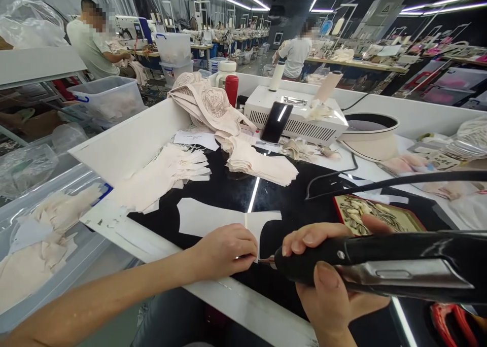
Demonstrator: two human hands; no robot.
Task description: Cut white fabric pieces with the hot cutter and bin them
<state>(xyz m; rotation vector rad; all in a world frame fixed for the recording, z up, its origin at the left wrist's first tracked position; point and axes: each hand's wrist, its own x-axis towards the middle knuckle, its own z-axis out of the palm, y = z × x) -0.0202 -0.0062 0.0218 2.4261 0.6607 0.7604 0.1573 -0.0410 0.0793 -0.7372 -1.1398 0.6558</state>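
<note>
"What are the left hand's fingers doing?"

"They're curled and bunched together, resting on the near right part of the white panel. Whether they pinch it or just press, I can't tell; the fingertips are partly hidden."

"And the right hand?"

"Clamped around a black handheld tool, thumb on the near side, the other fingers wrapped over the far side. That's just to the right of the panel."

"What's the tool like?"

"Thick, rounded, smooth and glossy, with a long silvery lever along its side. Its slim metal tip points at the panel's near right edge, close to the left fingertips. I can't tell if it touches."

"The panel itself?"

"Flat, thin and matt, with curved edges, lying under the left fingers on a shiny black tabletop."

"Anything around it?"

"Beyond the panel, a layered stack of soft cream pieces; to its left, a fanned cream pile. Right of it, a shallow red-rimmed tray holds small slender pieces."
</note>
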